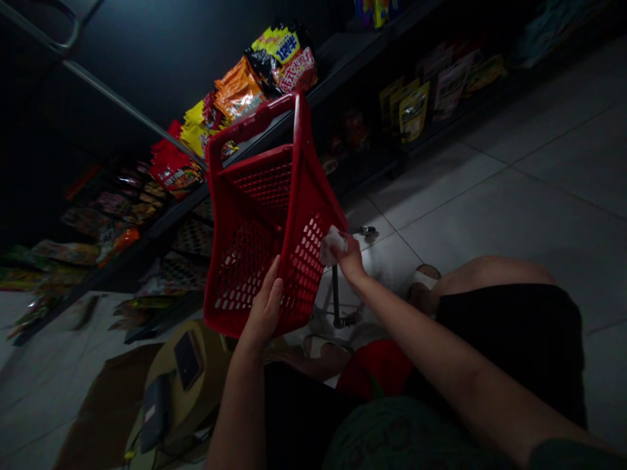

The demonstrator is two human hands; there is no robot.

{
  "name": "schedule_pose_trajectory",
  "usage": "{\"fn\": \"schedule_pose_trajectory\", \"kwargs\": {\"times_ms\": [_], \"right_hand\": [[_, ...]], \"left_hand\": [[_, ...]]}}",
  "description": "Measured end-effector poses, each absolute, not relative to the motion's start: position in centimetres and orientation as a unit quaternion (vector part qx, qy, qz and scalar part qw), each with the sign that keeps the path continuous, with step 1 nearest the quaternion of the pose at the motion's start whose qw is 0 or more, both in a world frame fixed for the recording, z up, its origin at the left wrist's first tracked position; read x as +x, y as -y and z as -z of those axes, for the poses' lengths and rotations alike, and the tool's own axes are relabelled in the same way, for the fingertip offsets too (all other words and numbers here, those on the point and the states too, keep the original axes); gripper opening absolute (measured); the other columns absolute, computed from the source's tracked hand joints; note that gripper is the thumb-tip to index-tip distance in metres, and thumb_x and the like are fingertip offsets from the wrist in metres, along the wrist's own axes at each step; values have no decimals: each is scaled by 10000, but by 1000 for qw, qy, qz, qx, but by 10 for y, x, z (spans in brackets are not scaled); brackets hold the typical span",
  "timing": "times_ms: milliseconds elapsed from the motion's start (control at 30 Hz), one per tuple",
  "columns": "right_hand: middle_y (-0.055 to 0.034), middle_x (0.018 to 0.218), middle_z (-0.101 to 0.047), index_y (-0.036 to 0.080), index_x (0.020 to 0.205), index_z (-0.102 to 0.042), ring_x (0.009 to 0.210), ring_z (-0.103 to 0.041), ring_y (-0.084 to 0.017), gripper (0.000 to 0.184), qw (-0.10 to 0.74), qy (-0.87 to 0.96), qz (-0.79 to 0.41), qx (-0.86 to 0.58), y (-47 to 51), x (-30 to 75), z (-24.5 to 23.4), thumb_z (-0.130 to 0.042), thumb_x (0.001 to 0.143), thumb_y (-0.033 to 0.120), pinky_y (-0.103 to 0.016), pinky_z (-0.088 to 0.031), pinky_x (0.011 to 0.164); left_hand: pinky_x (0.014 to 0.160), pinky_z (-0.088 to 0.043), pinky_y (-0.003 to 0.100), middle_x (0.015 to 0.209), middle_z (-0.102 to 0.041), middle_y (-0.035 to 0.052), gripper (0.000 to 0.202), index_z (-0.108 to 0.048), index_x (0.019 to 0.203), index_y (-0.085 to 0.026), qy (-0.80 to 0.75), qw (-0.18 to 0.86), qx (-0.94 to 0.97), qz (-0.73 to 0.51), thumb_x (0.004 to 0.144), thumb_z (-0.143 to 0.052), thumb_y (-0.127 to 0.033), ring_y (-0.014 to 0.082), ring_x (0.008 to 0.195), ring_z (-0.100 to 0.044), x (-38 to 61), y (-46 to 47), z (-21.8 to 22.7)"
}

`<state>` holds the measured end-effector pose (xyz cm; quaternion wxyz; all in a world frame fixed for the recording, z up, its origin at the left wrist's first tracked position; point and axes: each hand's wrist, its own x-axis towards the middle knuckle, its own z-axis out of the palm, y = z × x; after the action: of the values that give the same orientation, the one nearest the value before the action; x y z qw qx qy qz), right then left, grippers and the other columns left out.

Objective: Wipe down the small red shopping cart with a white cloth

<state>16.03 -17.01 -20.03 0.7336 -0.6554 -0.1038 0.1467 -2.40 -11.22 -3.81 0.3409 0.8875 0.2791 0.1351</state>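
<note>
A red plastic shopping cart with perforated sides stands tilted in the head view, right in front of me. My left hand rests against its near edge, fingers stretched out straight. On the cart's right side wall, my right hand pinches a crumpled white cloth or tissue and presses it near the perforations. Part of the cloth is covered by my fingers. Below the basket, a dark leg with small wheels shows.
Dark shelves with snack bags run behind the cart. Yellow pouches sit on the lower shelf at right. A phone and a dark device with a cable lie on a yellowish stool at lower left. Tiled floor extends rightward.
</note>
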Motion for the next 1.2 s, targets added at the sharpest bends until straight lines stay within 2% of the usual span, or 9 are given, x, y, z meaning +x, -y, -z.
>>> {"fn": "schedule_pose_trajectory", "kwargs": {"times_ms": [100, 200, 333, 567, 767, 867, 1033, 1133, 1200], "right_hand": [[-91, 1220, -543, 223, 1216, -537, 1184, -498, -237, 384, 736, 225, -150, -621, 182, 97, 174, -589, 836, 256, -441, -393, 1065], [-69, 1184, -526, 264, 1191, -563, 1124, -528, -216, 347, 710, 383, -173, -565, 203, 26, 155, -596, 847, 238, -379, -459, 992], [-38, 1101, -546, 288, 1098, -634, 1004, -564, -203, 282, 676, 485, -183, -523, 210, 27, 164, -648, 818, 259, -338, -496, 895], [-80, 1110, -528, 211, 1085, -607, 1120, -484, -256, 299, 706, 205, -112, -668, 173, 136, 184, -526, 801, 166, -442, -399, 1025], [-55, 1115, -534, 266, 1142, -597, 1050, -527, -226, 337, 679, 366, -152, -618, 195, 63, 145, -608, 814, 191, -369, -460, 932], [-37, 1102, -535, 281, 1095, -635, 1009, -544, -205, 298, 660, 444, -178, -579, 197, 62, 147, -638, 808, 203, -340, -472, 899], [-53, 1088, -560, 225, 1037, -649, 1075, -528, -220, 258, 715, 229, -136, -646, 176, 139, 171, -576, 796, 167, -393, -424, 997], [-57, 1120, -597, 214, 1089, -621, 1099, -529, -230, 295, 740, 165, -117, -641, 172, 164, 171, -584, 796, 226, -422, -404, 1030], [-60, 1169, -604, 213, 1140, -591, 1113, -540, -224, 345, 762, 153, -111, -619, 176, 161, 162, -606, 798, 257, -408, -409, 1033]], "left_hand": [[1244, -160, 378, 1604, -324, 14, 533, -340, 1521, -268, -271, 348, 887, -136, 1013, -357, -428, 175, 1490, -244, -19, 112, 39], [1244, -157, 378, 1605, -320, 21, 532, -333, 1523, -265, -270, 355, 885, -136, 1015, -354, -421, 172, 1492, -238, -20, 111, 40], [1242, -161, 378, 1621, -283, 20, 535, -314, 1530, -263, -262, 370, 883, -125, 1019, -343, -418, 173, 1497, -224, -28, 112, 39], [1246, -152, 370, 1611, -307, 11, 530, -336, 1523, -264, -273, 356, 887, -109, 1018, -352, -422, 172, 1501, -209, -34, 115, 36], [1242, -171, 385, 1611, -307, 22, 528, -336, 1520, -262, -256, 363, 888, -118, 1016, -354, -416, 173, 1493, -235, -26, 110, 38], [1239, -181, 392, 1611, -306, 29, 528, -333, 1521, -255, -256, 361, 889, -114, 1017, -349, -412, 176, 1492, -240, -27, 108, 37], [1244, -164, 369, 1611, -307, 9, 531, -335, 1523, -267, -267, 356, 889, -102, 1016, -350, -423, 178, 1500, -214, -31, 109, 35], [1240, -180, 387, 1605, -320, 23, 530, -320, 1529, -264, -266, 341, 896, -96, 1021, -337, -412, 184, 1493, -238, -31, 108, 35], [1235, -200, 411, 1600, -325, 43, 536, -323, 1526, -267, -255, 290, 914, -121, 1010, -382, -401, 201, 1485, -260, -29, 110, 33]]}}
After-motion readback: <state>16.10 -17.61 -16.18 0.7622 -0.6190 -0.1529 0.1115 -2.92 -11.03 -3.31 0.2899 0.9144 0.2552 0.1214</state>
